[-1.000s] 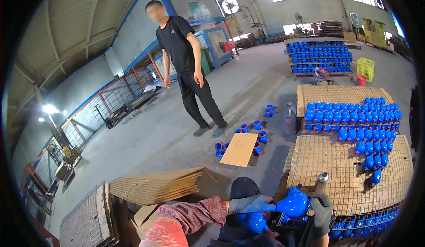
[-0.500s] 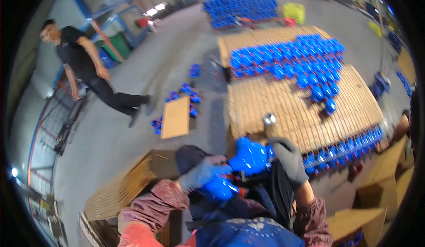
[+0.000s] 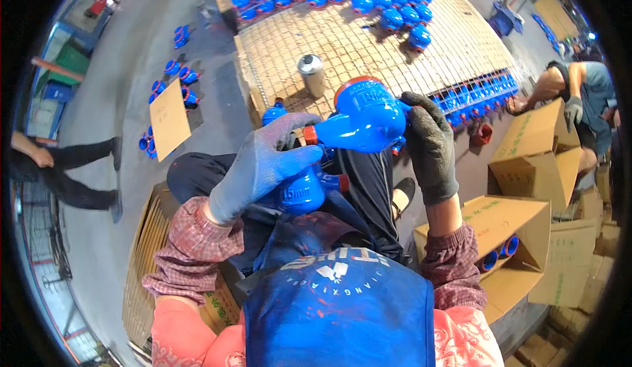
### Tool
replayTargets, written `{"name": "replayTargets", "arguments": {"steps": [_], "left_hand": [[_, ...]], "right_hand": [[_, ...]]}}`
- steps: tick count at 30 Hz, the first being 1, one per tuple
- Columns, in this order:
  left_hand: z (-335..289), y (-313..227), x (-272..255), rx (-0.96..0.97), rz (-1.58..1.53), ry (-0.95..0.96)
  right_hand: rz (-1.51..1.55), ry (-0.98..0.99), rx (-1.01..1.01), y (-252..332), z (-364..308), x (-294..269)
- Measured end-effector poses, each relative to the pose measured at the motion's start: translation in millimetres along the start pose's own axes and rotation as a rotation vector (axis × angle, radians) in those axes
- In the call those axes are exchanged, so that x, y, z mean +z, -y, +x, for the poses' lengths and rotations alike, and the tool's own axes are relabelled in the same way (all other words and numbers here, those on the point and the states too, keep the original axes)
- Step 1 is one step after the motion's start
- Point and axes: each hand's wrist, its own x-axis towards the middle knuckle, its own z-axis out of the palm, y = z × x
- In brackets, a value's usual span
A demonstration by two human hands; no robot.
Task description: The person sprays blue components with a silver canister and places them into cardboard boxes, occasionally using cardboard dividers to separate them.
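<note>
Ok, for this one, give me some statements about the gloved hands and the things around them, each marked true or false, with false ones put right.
1. The left hand holds a blue fitting at its red threaded end. True.
2. The left glove is darker than the other. False: the right hand wears the darker glove.
3. The silver canister stands upright. True.
4. Every open carton is empty. False: the lower box at right holds round blue pieces.

Bright, even light leaves white glints on the glossy blue fitting [image 3: 370, 122] and soft shadows on the mesh-covered cardboard [image 3: 454, 28], while fisheye distortion curves the margins, which fall to black.
</note>
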Motion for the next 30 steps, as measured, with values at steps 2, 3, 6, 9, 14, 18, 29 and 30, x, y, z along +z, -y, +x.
{"name": "replayTargets", "arguments": {"steps": [2, 3, 6, 9, 14, 18, 29, 30], "left_hand": [[-3, -15, -3, -0.19, -0.065, 0.068], [-2, -9, -1, -0.185, -0.068, 0.086], [-9, 17, 4, -0.154, -0.607, -0.095], [-15, 40, 8, -0.263, -0.863, -0.301], [-22, 29, 16, -0.266, -1.004, -0.337], [-19, 44, 19, -0.244, -0.806, -0.448], [10, 53, 21, -0.161, -0.925, -0.31], [15, 50, 21, -0.19, -0.956, -0.358]], "right_hand": [[-0.069, -0.078, -0.084, 6, -2, -12], [-0.096, -0.104, -0.13, 7, 0, -20], [-0.017, -0.153, -0.157, 6, 0, -48], [0.054, -0.154, -0.236, 10, 1, -61], [-0.034, -0.228, -0.273, 5, 9, -71], [-0.121, -0.268, -0.251, -4, 13, -74], [0.103, -0.317, -0.196, -33, 21, -114], [0.07, -0.32, -0.222, -32, 26, -112]]}}
